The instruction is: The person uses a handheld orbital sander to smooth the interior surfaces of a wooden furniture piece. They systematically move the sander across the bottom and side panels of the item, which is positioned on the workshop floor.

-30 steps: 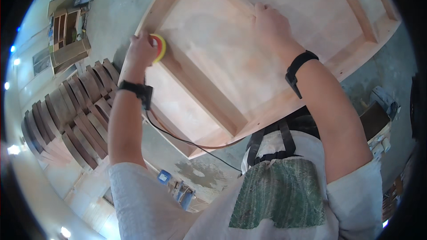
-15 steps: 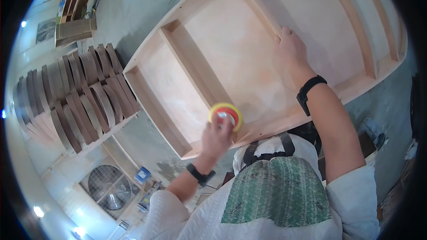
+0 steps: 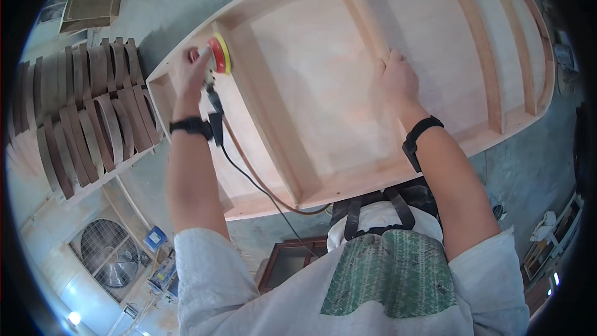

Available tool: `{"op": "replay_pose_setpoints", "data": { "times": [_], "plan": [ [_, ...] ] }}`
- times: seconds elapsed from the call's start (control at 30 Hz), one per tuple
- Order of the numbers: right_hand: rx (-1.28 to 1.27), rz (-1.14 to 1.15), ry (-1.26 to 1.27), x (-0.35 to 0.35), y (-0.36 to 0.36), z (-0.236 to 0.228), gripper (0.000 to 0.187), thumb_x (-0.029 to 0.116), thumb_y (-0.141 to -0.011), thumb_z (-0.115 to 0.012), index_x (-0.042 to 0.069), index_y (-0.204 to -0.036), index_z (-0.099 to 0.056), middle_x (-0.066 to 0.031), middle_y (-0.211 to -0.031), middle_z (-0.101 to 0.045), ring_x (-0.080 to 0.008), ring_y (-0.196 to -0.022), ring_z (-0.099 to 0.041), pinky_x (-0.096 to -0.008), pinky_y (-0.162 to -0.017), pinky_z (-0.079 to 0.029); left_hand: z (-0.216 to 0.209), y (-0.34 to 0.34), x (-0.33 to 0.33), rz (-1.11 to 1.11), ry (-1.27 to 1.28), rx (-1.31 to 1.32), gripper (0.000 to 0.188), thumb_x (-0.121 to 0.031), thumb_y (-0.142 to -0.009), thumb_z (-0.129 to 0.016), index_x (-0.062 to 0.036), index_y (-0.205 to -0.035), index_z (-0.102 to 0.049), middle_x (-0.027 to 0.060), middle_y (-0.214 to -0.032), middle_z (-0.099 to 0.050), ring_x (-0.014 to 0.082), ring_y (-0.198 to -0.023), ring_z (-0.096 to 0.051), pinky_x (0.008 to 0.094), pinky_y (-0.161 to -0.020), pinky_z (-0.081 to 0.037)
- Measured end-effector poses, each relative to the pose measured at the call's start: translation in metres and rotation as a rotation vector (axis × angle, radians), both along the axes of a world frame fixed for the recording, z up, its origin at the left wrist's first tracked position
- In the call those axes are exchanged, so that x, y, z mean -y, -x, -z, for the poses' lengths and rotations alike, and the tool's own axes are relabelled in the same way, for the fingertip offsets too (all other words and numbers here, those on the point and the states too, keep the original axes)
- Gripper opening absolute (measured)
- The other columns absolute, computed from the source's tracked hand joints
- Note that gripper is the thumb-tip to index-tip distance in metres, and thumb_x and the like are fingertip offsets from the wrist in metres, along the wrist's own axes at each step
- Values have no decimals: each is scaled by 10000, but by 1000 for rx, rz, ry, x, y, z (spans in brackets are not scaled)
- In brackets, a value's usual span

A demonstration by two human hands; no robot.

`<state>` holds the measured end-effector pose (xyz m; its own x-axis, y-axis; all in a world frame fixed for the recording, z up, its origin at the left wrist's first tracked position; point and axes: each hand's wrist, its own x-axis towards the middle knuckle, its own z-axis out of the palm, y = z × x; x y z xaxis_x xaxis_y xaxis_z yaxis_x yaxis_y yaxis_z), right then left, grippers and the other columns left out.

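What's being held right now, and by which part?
The left hand grips a sander by its body, behind the yellow-edged disc. The right hand rests flat on the wooden frame.

Wooden frame [image 3: 348, 81] cut off at top.

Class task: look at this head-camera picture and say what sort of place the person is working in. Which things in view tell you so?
Most likely a woodworking shop. A large bare plywood cabinet frame lies flat, the left hand holds a corded disc sander on it, and curved wooden parts are stacked alongside.
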<state>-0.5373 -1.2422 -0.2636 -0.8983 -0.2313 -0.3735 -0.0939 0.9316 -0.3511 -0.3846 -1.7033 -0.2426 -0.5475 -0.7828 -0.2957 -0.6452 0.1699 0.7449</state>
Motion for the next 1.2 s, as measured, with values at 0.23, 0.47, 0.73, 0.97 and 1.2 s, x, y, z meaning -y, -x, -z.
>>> {"op": "replay_pose_setpoints", "data": {
  "times": [0.23,0.47,0.73,0.97,1.2],
  "plan": [
    [-60,-55,54,-14,-2,-6,321,270,-1110,-603,-10,-1264,-569,-251,-1243,-709,-445,-1128,-733,-574,-961,-603,12,-184,-170,-43,94,41,508,-292,-977,-848,-41,-1368,-643,3,-1019,-577,134,-938,-565,324,-847,-524],
    [154,-121,204,-54,27,-3,488,350,-1100,-621,-59,-1359,-555,-319,-1397,-663,-454,-1299,-676,-548,-1093,-557,-73,-221,-362,8,404,333,611,-331,-912,-845,-48,-1418,-651,195,-1307,-657,379,-1192,-693,487,-1022,-572],
    [-324,-456,134,-221,178,4,497,356,-997,-729,2,-1341,-675,-272,-1366,-665,-444,-1330,-617,-544,-1146,-497,-103,-80,-545,285,533,282,593,-275,-843,-906,-104,-1367,-689,164,-1257,-680,400,-1070,-738,496,-907,-628],
    [-269,-15,124,-319,266,-9,511,212,-980,-721,-8,-1411,-559,-252,-1402,-630,-433,-1361,-603,-543,-1122,-535,-93,42,-663,387,581,368,506,-266,-917,-840,-90,-1351,-647,240,-1166,-612,463,-992,-716,530,-809,-620],
    [-69,-87,6,-318,266,-1,436,200,-1005,-673,0,-1369,-541,-266,-1393,-635,-455,-1321,-634,-549,-1097,-569,-78,36,-662,43,330,433,509,-286,-937,-827,-64,-1344,-616,243,-1141,-621,447,-1033,-706,526,-864,-606]
  ]
}}
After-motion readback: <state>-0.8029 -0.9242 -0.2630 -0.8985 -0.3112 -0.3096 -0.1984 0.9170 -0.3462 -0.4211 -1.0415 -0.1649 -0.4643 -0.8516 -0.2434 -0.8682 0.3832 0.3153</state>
